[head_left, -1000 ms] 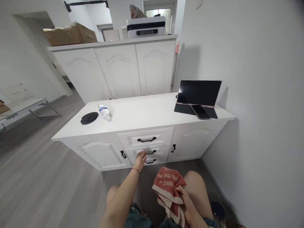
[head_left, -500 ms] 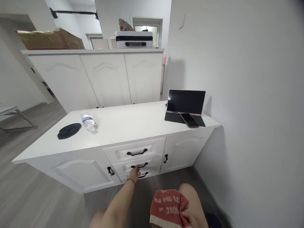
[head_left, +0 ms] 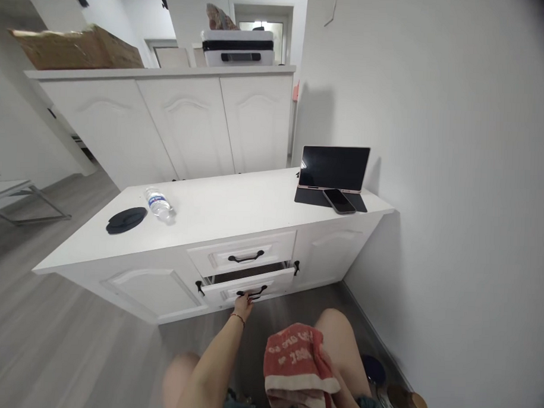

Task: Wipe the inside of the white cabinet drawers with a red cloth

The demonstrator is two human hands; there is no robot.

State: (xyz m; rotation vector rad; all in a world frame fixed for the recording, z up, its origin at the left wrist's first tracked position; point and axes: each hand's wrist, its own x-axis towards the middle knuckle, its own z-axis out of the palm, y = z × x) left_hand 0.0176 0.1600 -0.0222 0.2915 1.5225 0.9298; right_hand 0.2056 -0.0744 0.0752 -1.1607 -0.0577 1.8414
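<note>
My left hand [head_left: 244, 302] is curled around the black handle [head_left: 251, 293] of the middle drawer [head_left: 246, 283] in a low white sideboard [head_left: 218, 211]. That drawer stands partly pulled out, with a dark gap above its front. The top drawer [head_left: 241, 257] above it is closed. My right hand [head_left: 337, 385] sits low over my right knee and grips a folded red towel [head_left: 297, 362] with white lettering and a pale border; only part of that hand shows behind the cloth.
On the sideboard top lie a plastic water bottle [head_left: 158, 203] and a black round lid [head_left: 126, 219] at the left, a dark tablet [head_left: 334, 168] with a phone [head_left: 339, 201] at the right. A taller white cabinet [head_left: 168, 120] stands behind. A white wall is close on the right.
My left hand reached the middle drawer's handle, took hold of it and pulled the drawer partly out. The red towel stayed in my right hand over my knee.
</note>
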